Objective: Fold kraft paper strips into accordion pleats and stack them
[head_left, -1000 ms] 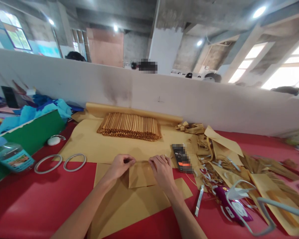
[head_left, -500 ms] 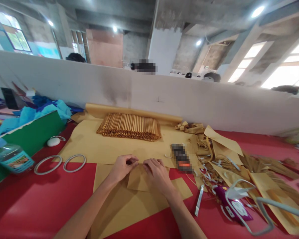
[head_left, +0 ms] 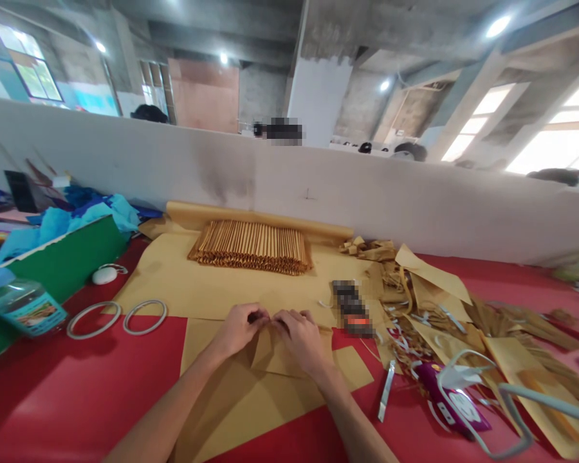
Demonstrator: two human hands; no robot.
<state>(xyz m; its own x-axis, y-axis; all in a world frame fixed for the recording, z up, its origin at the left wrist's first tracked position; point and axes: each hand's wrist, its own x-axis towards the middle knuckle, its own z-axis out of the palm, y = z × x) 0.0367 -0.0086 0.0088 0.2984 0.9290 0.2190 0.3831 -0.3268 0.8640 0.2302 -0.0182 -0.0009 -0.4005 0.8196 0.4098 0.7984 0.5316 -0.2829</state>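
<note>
My left hand (head_left: 238,329) and my right hand (head_left: 300,335) meet over the middle of the table, fingertips almost touching. Both are closed in a pinch at the upper edge of a small brown paper sheet (head_left: 280,357), which is slightly raised between them. Beneath it lies a larger piece of brown paper (head_left: 236,411); the exact edge under the fingers is partly hidden. Beyond my hands, a block of pleated brown paper (head_left: 253,245) rests on a wide paper sheet (head_left: 168,283).
Two white rings (head_left: 145,317) and a bottle (head_left: 26,308) stand left, by a green board (head_left: 72,263). To the right lie a blurred dark object (head_left: 351,307), a cutter knife (head_left: 386,391), a purple pack (head_left: 456,405) and paper scraps (head_left: 444,296). A white partition (head_left: 390,199) closes the back.
My hands have drawn slightly closer together, the right one shifting a little left. The small paper sheet has moved slightly right and lifted along its upper edge.
</note>
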